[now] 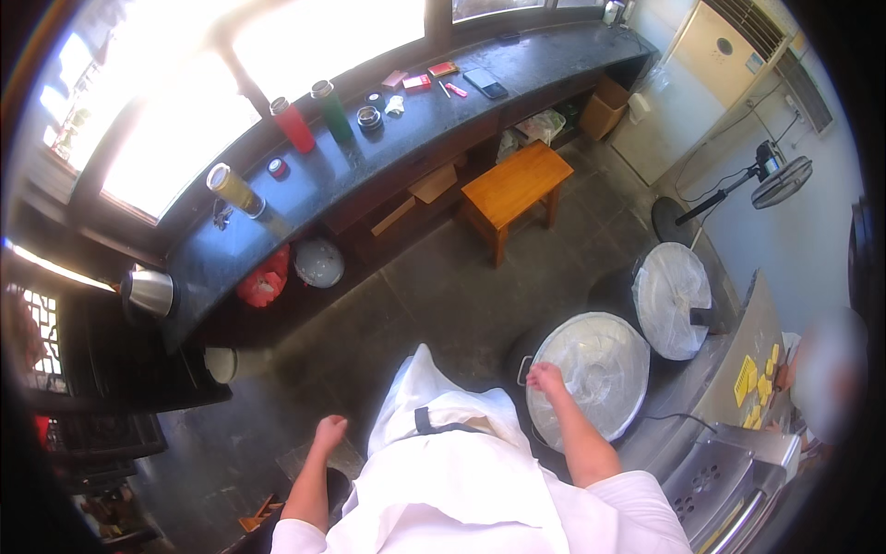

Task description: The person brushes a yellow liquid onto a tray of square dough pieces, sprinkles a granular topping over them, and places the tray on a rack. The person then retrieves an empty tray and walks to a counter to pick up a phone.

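My left hand [331, 431] hangs beside the white apron [443, 478], fingers curled in, over the dark floor; nothing shows in it. My right hand [545, 378] is also loosely curled, above the left rim of a large round container covered in clear plastic film [595, 374], near its metal side handle [524, 370]. Whether the fingers touch the rim cannot be told, and no held object is visible. Behind that container stands a second round one with film over it [670, 298].
A wooden stool [518, 181] stands before a long dark counter [429, 131] bearing bottles, small boxes and a phone [486, 82]. A pedestal fan [781, 181] is at the right wall. Yellow pieces lie on a metal worktop [727, 360], beside another person [827, 374].
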### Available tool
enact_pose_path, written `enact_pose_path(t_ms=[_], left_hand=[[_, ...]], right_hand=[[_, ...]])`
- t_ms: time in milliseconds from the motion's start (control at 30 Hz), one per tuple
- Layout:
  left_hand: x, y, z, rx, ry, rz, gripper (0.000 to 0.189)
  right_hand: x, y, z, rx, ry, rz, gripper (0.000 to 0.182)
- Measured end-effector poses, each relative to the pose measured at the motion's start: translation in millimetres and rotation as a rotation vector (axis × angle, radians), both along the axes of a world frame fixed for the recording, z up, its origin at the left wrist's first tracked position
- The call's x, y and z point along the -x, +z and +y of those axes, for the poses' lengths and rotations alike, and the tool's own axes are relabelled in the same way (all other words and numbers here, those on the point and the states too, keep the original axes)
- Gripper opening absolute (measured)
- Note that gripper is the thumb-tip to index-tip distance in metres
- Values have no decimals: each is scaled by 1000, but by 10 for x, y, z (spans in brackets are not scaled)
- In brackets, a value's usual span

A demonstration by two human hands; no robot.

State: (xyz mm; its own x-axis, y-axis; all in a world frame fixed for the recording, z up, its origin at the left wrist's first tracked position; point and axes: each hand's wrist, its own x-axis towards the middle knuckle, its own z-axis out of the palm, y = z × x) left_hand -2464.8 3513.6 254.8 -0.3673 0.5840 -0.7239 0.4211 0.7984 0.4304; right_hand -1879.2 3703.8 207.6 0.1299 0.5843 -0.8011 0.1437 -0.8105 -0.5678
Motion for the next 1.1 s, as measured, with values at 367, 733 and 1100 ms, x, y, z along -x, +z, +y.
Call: enact_pose_path(t_ms=[367,733,1100], left_hand=[[-181,321,3413,-260,-339,0,38],[-938,1400,6331,-553,-551,-192,34],[-967,1602,7162,-369,-245,-64,34]], right_hand=[[255,-82,1163,208,36,-14,27],[145,669,3738,-62,-122,-170,39],[97,1234,8554,-903,167,-478,52]])
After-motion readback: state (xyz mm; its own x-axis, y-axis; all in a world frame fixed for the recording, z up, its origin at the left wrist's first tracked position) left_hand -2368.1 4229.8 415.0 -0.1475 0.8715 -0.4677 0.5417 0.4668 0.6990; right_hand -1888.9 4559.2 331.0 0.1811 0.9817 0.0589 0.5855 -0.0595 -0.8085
